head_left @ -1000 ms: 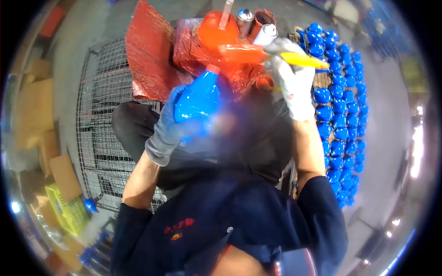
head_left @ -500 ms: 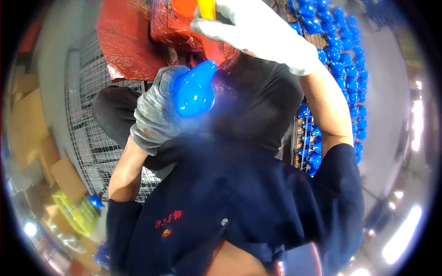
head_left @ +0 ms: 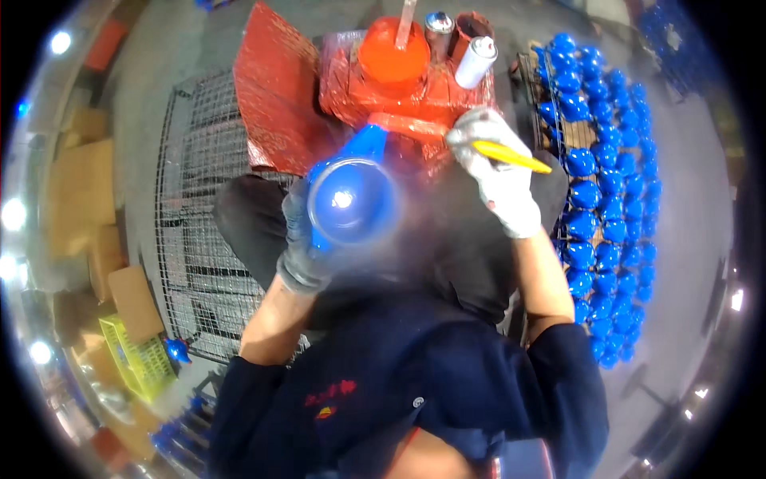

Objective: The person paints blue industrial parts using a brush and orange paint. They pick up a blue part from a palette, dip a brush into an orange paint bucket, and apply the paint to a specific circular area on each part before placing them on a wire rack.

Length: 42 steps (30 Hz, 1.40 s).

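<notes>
In my grey-gloved left hand [head_left: 299, 239] is a glossy blue rounded piece [head_left: 351, 199] with a tapering neck. Its round end faces up toward me, and the neck points away. The fingers wrap round its left side. My white-gloved right hand [head_left: 496, 172] grips a paintbrush [head_left: 511, 156] by its yellow handle. The brush's red-coated head [head_left: 408, 126] lies level, reaching left to the tip of the blue neck. Whether brush and tip touch, I cannot tell for sure.
Beyond my hands, a red-smeared stand [head_left: 343, 96] bears a tub of red paint [head_left: 391, 64] with a stick, a white spray can [head_left: 477, 62] and another can [head_left: 439, 36]. Many blue pieces [head_left: 586, 195] stand in rows at right. At left are a wire rack [head_left: 195, 223] and yellow crate [head_left: 136, 359].
My right hand has come down to the right, and the brush has swung from upright to level. The blue piece has turned its round end upward. The whole view has shifted, showing more of the stand.
</notes>
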### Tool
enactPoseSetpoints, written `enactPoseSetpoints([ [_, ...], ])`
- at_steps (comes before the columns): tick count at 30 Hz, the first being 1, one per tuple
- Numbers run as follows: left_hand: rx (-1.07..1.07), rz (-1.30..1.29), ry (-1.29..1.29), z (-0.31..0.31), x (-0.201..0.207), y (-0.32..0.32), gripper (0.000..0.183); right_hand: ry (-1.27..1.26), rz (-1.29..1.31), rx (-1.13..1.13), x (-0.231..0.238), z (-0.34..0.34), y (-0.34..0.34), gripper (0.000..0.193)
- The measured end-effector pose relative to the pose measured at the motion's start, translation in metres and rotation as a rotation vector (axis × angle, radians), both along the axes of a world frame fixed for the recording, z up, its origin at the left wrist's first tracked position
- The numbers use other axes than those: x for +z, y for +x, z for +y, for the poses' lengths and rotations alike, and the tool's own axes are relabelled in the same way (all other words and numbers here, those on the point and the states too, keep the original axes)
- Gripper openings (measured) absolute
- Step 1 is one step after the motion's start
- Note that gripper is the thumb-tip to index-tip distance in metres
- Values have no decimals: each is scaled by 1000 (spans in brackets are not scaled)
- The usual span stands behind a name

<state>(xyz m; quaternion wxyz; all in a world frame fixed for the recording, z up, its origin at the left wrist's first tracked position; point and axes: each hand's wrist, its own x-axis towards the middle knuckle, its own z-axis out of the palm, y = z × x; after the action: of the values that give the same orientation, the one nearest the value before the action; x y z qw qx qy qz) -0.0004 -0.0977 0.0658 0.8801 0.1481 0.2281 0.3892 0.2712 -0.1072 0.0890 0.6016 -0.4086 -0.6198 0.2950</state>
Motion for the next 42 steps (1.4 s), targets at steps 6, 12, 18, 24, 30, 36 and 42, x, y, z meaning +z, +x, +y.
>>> enactPoseSetpoints([
  [6, -334, -939, -340, 5, 5, 40, 66, -82, 366, -58, -64, 9, -28, 15],
  [12, -216, -618, 180, 20, -11, 26, 76, -84, 386, -292, -75, 23, 4, 12],
  [18, 40, -201, 373, 101, 31, -11, 96, -171, -59, -279, -59, 71, 51, 21],
  [24, 26, -709, 97, 159, 31, 8, 83, 137, -1015, -305, -101, 144, 63, 16],
  [30, 177, -875, -144, 176, 14, 0, 72, 93, -1224, -264, -112, 168, 60, 17],
  [36, 247, -437, 212, 179, -20, -6, 71, 92, -1093, -260, -102, 156, 57, 18],
  [42, 444, 723, 729, 153, -19, 21, 77, 366, -770, -421, -47, 127, 45, 30],
])
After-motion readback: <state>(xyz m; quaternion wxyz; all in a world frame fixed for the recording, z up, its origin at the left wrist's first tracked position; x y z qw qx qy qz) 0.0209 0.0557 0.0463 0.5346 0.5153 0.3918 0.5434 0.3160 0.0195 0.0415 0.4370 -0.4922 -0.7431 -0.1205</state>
